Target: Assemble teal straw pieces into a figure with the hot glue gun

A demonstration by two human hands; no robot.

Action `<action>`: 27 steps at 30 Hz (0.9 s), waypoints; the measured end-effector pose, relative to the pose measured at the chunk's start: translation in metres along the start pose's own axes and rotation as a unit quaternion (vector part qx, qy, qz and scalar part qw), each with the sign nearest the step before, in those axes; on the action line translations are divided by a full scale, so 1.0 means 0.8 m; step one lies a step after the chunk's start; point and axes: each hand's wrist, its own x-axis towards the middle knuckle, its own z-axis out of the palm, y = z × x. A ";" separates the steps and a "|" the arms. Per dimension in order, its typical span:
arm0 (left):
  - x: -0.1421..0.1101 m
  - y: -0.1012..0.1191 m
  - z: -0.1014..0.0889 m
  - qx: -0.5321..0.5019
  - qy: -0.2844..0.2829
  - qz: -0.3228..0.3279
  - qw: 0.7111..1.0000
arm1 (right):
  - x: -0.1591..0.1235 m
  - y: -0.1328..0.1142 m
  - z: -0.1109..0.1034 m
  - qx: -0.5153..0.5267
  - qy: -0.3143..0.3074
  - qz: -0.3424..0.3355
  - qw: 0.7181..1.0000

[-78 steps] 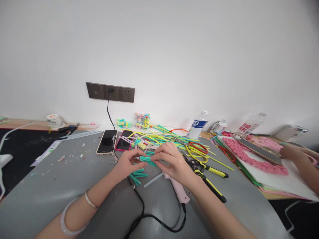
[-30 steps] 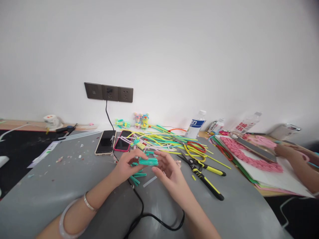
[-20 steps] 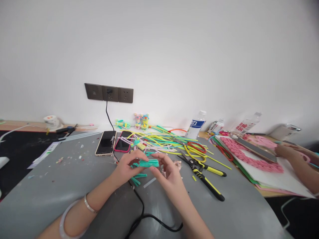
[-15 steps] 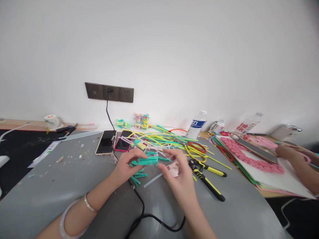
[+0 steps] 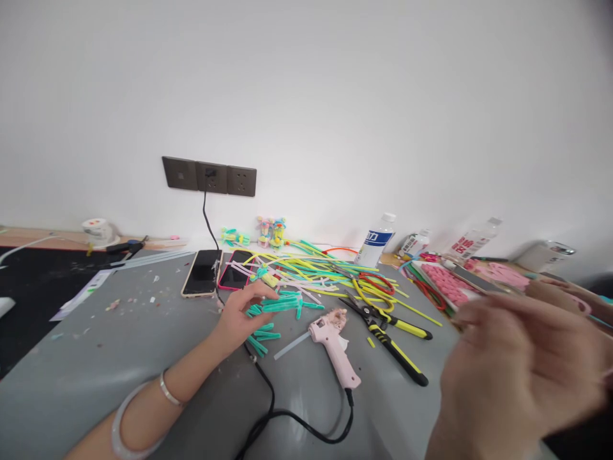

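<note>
My left hand [image 5: 242,316] is closed on a bundle of bent teal pipe cleaners [image 5: 283,302], held just above the grey table with its ends pointing right. More short teal pipe cleaners [image 5: 263,338] lie under and beside that hand. My right hand [image 5: 498,377] is raised at the right side of the view, away from the bundle. Motion smears its fingers, so whether it holds anything cannot be made out. Between the hands a pink glue gun [image 5: 335,348] lies on its side, a clear glue stick [image 5: 292,345] sticking out of its back.
Yellow-and-black pliers [image 5: 397,351] lie right of the glue gun. Behind are loose pipe cleaners [image 5: 306,268], red-handled scissors [image 5: 377,283], two phones [image 5: 201,273] and a bottle [image 5: 376,241]. The black cord [image 5: 306,418] loops in front. A co-worker's hand [image 5: 555,294] is at far right.
My right hand has left the teal bundle and swung far right, closer to the camera, uncovering the glue gun. My left hand keeps hold of the bundle in nearly the same spot.
</note>
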 end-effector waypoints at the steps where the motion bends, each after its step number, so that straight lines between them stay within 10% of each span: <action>1: 0.000 0.002 0.001 0.000 0.002 0.000 1.000 | -0.006 -0.002 0.005 0.004 -0.027 0.010 1.000; 8: -0.001 0.010 0.003 0.001 0.002 -0.014 1.000 | -0.077 0.000 0.064 0.158 -0.416 0.178 0.878; 19: -0.004 0.013 0.009 0.074 -0.023 0.112 0.991 | -0.129 0.004 0.118 0.376 -0.349 0.310 0.800; 27: -0.004 0.013 0.007 0.091 -0.026 0.155 0.983 | -0.136 0.002 0.122 0.386 -0.306 0.335 0.803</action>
